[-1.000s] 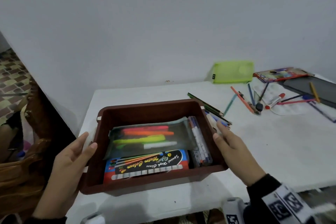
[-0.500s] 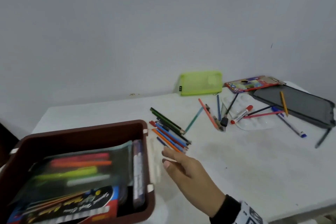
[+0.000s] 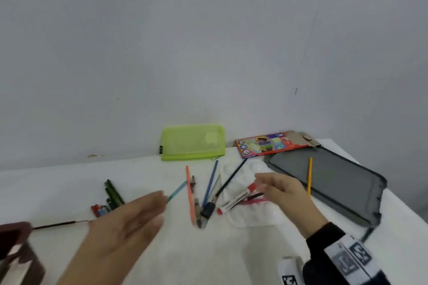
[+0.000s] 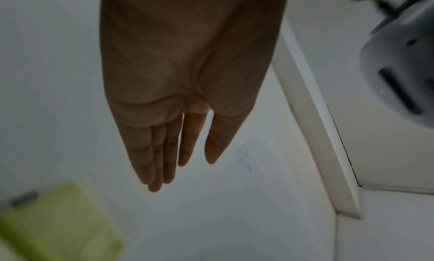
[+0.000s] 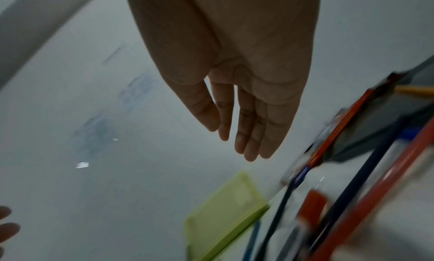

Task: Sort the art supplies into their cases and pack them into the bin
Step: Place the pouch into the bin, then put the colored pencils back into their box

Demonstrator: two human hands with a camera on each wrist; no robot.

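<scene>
Both hands hover over the white table, each holding nothing. My left hand [image 3: 159, 206] reaches out flat and blurred, its straight fingers [image 4: 164, 153] near a teal pencil [image 3: 177, 191] and above a bunch of green pencils [image 3: 113, 193]. My right hand [image 3: 264, 183] hangs with relaxed fingers [image 5: 239, 131] over the white palette [image 3: 245, 217] and a red-capped marker [image 3: 236, 200]. Between the hands lie an orange pencil [image 3: 190, 194], a blue pencil [image 3: 209, 185] and a black one [image 3: 231, 178]. Only a corner of the brown bin [image 3: 16, 231] shows at the lower left.
A green mesh pouch [image 3: 193, 142] leans against the back wall, also seen in the wrist views [image 4: 58, 224] [image 5: 223, 209]. A coloured pencil box [image 3: 268, 144] lies beside it. An open grey case [image 3: 335, 183] with a yellow pencil [image 3: 309, 176] on it fills the right side.
Both hands have left the bin's sides and moved right, out over the loose pencils and the palette. The view has swung right, so the bin has slid to the lower left corner.
</scene>
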